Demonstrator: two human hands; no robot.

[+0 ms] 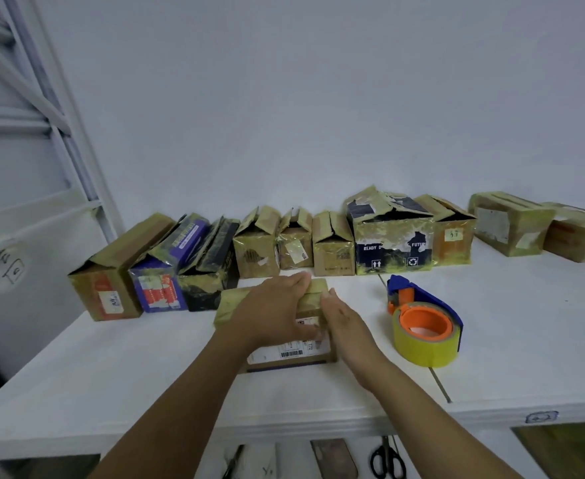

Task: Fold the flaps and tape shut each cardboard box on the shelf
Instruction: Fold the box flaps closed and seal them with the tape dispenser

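Observation:
A small cardboard box (236, 304) with a white barcode label lies on the white shelf (491, 340) in front of me. My left hand (277, 312) lies flat across its top with the fingers stretched out. My right hand (344, 321) presses flat against the box's right side, fingers straight. A row of several cardboard boxes (393, 236) wrapped in yellowish tape stands along the back wall, some with raised flaps. A blue tape dispenser (424, 323) with an orange core and a yellow roll sits to the right of my right hand.
White shelf posts (66, 133) rise at the left. On a lower level below the shelf's front edge lie black scissors (386, 459), another tool and a brown flat item. Two taped boxes (512, 224) stand at the far right.

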